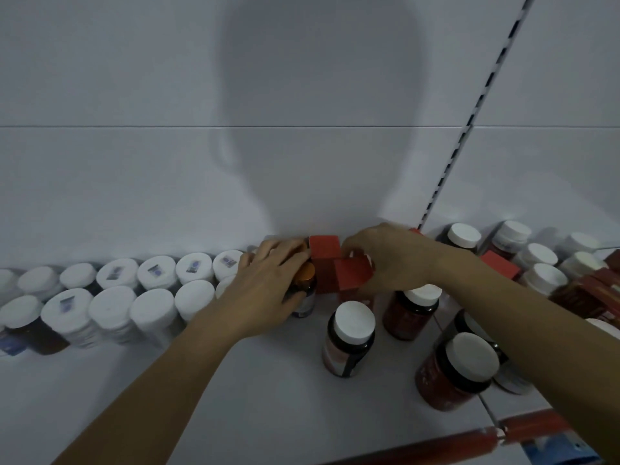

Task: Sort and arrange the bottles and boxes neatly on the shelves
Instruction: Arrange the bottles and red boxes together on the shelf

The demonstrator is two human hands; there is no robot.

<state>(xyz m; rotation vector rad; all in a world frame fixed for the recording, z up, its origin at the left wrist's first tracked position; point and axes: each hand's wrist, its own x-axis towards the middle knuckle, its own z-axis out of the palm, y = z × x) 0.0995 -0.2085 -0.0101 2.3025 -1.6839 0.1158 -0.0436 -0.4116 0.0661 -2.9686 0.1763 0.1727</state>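
Where the hands meet: a low red box point(352, 276) sits at the back of the shelf point(268, 380), touching a tall red box point(324, 260) that stands upright against the back panel point(134, 179).
Right hand point(389, 260): over the low red box from the right, fingers curled down and clamped on it.
Left hand point(268, 283): fingers and thumb wrapped round an orange-capped bottle point(307, 272), just left of the tall red box.
Left rows: white-capped bottles point(154, 297), two rows packed cap to cap, running left from the left hand; some back-row caps carry a small sticker.
Loose bottles: three dark ones with white caps, upright and apart. Centre bottle point(352, 333) stands in front of the boxes, wrist-side bottle point(414, 310) below the right wrist, edge bottle point(459, 367) nearest the front, partly behind the right forearm.
Right side: crowded bottles point(536, 260), a third red box point(500, 266) among them, dark red boxes point(593, 293) piled at the far right, blurred.
Shelf front: red rail point(436, 444).
Back panel: head-shaped shadow; slotted upright point(469, 129) at right.
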